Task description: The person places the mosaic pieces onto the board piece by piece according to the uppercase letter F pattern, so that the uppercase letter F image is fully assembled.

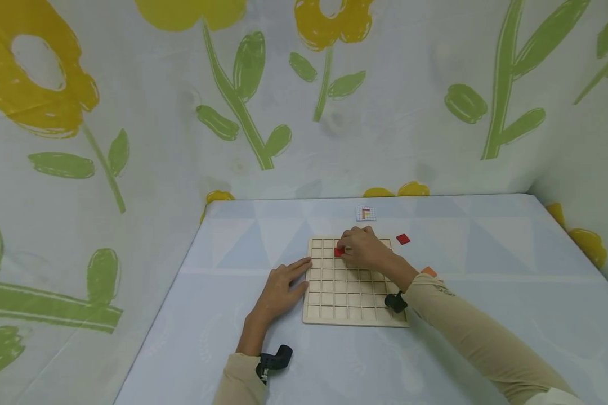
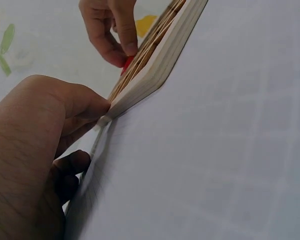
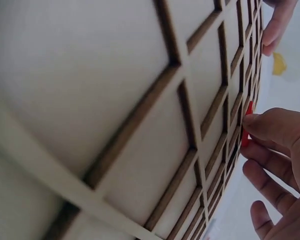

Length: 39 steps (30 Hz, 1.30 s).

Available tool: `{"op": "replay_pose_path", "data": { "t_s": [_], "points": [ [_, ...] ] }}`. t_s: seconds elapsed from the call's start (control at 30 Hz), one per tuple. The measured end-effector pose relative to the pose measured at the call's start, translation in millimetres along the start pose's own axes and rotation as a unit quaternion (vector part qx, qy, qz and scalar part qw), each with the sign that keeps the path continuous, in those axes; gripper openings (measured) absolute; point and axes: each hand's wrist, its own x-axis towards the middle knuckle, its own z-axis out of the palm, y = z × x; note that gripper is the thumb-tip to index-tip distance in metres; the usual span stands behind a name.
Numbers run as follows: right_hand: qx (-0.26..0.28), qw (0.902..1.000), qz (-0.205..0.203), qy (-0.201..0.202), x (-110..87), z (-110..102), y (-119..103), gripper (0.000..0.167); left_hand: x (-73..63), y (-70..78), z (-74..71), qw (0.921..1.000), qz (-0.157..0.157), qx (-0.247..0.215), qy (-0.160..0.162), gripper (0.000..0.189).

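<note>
A wooden grid board (image 1: 334,301) with square recesses lies on the table. My right hand (image 1: 363,247) reaches over its far part and pinches a red square tile (image 1: 339,252) between thumb and finger. In the right wrist view the red tile (image 3: 247,125) is held right at the grid, with the other fingers loosely bent. My left hand (image 1: 280,289) lies at the board's left edge, fingers extended, fingertips touching the rim. The left wrist view shows that hand (image 2: 55,115) against the board's side (image 2: 162,65).
Another red tile (image 1: 403,239) lies just right of the board, and an orange tile (image 1: 429,271) sits partly behind my right forearm. Beyond the board is a small card (image 1: 366,213) with a coloured grid pattern. A flower-printed cloth wall (image 1: 385,140) rises behind the table.
</note>
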Motion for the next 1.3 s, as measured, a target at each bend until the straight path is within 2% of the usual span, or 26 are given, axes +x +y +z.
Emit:
{"op": "replay_pose_path", "data": {
  "t_s": [0.37, 0.57, 0.8, 1.0, 1.3],
  "points": [
    [0.000, 0.9999, -0.013, 0.003, -2.1, 2, 1, 0.013, 1.7, -0.7, 1.5, 1.0000, -0.004, 0.002, 0.002, 0.047],
    [0.018, 0.9998, 0.009, -0.009, -5.9, 1, 5, 0.015, 1.9, -1.0, 2.7, 1.0000, -0.008, 0.000, -0.002, 0.047],
    [0.061, 0.9978, 0.024, 0.012, -16.6, -9, 13, 0.019, 1.5, -1.3, 3.4, 0.9999, -0.009, 0.006, 0.004, 0.047],
    [0.053, 0.9977, 0.033, 0.028, -28.0, -14, 25, 0.020, 1.2, -0.9, 4.4, 0.9999, -0.015, -0.003, 0.006, 0.047],
    [0.060, 0.9954, 0.070, 0.024, -44.1, -26, 39, 0.025, 0.9, 2.8, 2.8, 0.9997, -0.019, -0.013, 0.004, 0.047]
  ]
}}
